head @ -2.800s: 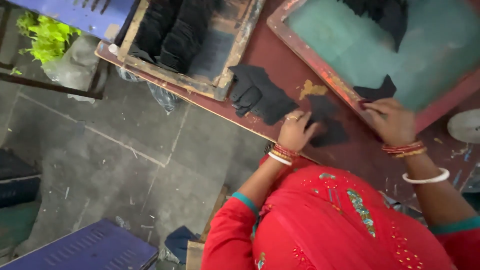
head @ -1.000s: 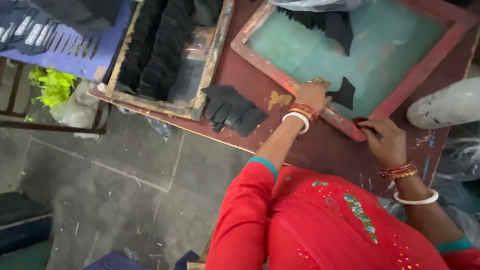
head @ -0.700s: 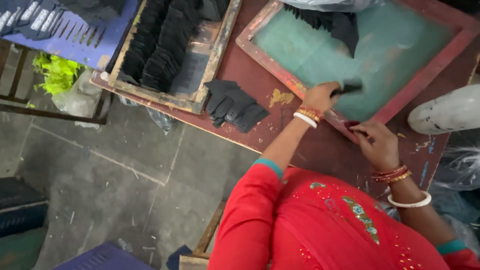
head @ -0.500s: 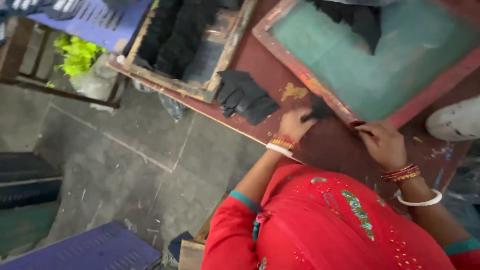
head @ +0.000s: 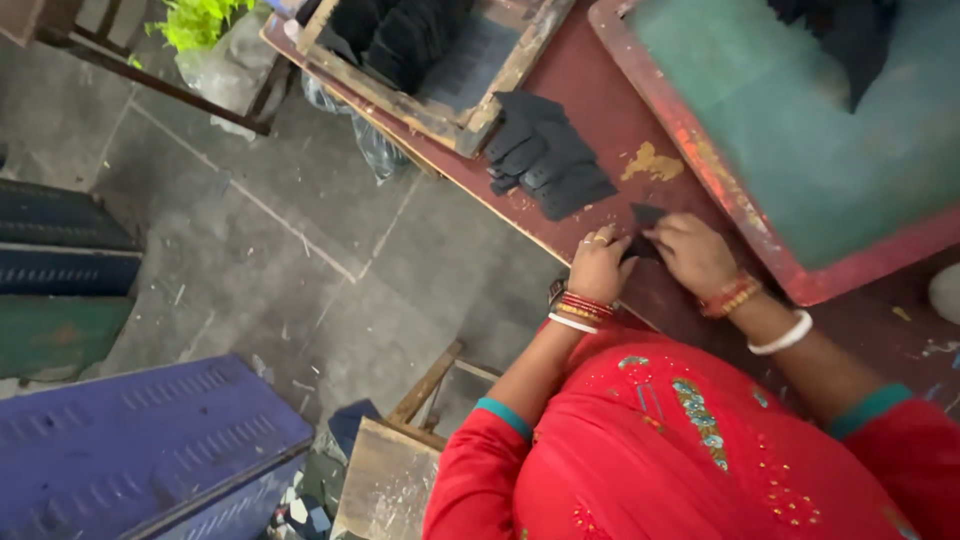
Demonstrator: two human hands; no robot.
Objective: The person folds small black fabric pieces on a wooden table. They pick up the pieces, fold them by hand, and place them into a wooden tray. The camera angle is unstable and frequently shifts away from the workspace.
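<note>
Both hands meet on a small black piece [head: 645, 228] lying flat on the dark red table [head: 590, 120], near its front edge. Left hand [head: 598, 266] rests on the table at the piece's left side, fingers curled, pinching or pressing its edge; rings on two fingers, red and white bangles on the wrist. Right hand [head: 694, 256] presses on the piece from the right, fingers bent over it, orange and white bangles on the wrist. Most of the piece is hidden under the fingers, so the exact grip can't be told.

Just beyond the hands, up and left, a stack of black pieces [head: 545, 155] sits fanned out on the table, apart from the one being handled. Far left on the table, a wooden tray [head: 480, 105] with rows of black items stood up inside. To the right, a red-framed screen [head: 700, 165] with green mesh lies flat; more black material at its far top edge. The right hand is just beside the frame's near corner.

The person wears a red top with teal cuffs. Below the table, grey concrete floor [head: 260, 260]. Blue metal crate [head: 140, 450] bottom left, a wooden stool [head: 390, 480] beside the person, a green plant [head: 200, 18] at the top left.
</note>
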